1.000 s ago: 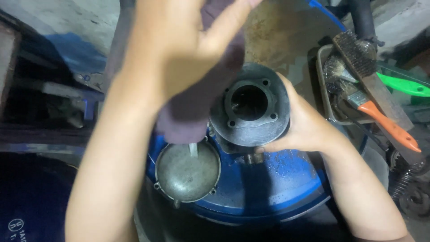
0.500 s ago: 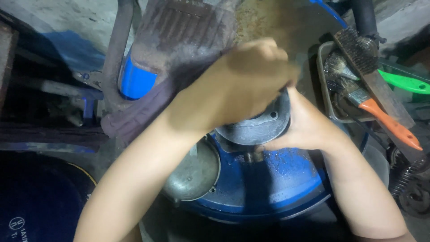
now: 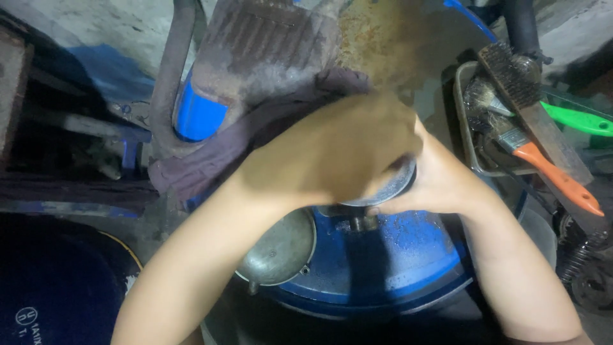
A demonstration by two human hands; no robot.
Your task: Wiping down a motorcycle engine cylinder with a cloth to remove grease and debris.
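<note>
Dull grey metal cylinder part (image 3: 389, 185), faintly shiny at its rim; glossy blue painted drum top (image 3: 408, 255), speckled with grit; worn matt purple cloth (image 3: 217, 160); tarnished smooth metal funnel (image 3: 278, 249).

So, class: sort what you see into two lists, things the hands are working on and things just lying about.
In hand:
left hand
dark rag
right hand
round metal part
blue drum top

Lying about:
metal funnel
wire brush
orange-handled paintbrush
green handle
</note>
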